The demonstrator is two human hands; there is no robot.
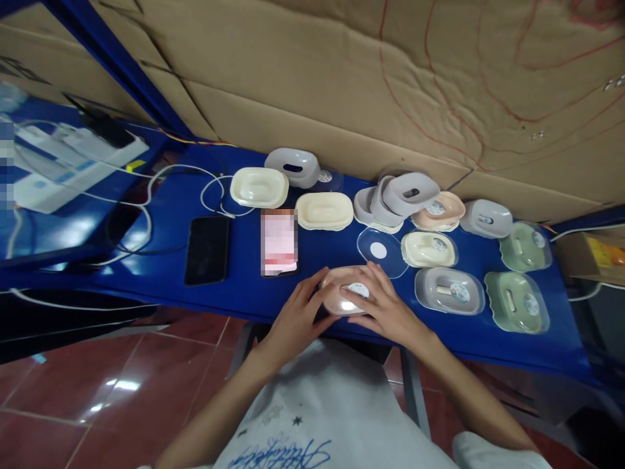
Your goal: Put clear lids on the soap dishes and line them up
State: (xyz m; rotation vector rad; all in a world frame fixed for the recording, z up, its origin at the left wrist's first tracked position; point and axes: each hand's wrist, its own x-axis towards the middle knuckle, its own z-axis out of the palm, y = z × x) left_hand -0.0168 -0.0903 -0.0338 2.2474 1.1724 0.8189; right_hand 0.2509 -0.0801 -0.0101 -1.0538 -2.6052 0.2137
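Between my two hands, at the front edge of the blue table, is a pink soap box (336,296) with a clear lid and a round white label. My left hand (305,299) grips its left side, fingers curled round the edge. On the right side and over the top, my right hand (383,303) presses with its fingers around the label. Just behind it lies a loose clear lid (390,257) with a white sticker. To the right are a lidded grey soap box (430,293) and a lidded cream one (415,251).
Stacked grey trays (378,202), cream trays (325,212) and green boxes (508,316) spread along the blue table (244,290). A lit phone (279,244) and a dark phone (208,251) lie left. White cables (183,168) trail there; a cardboard wall (293,85) stands behind.
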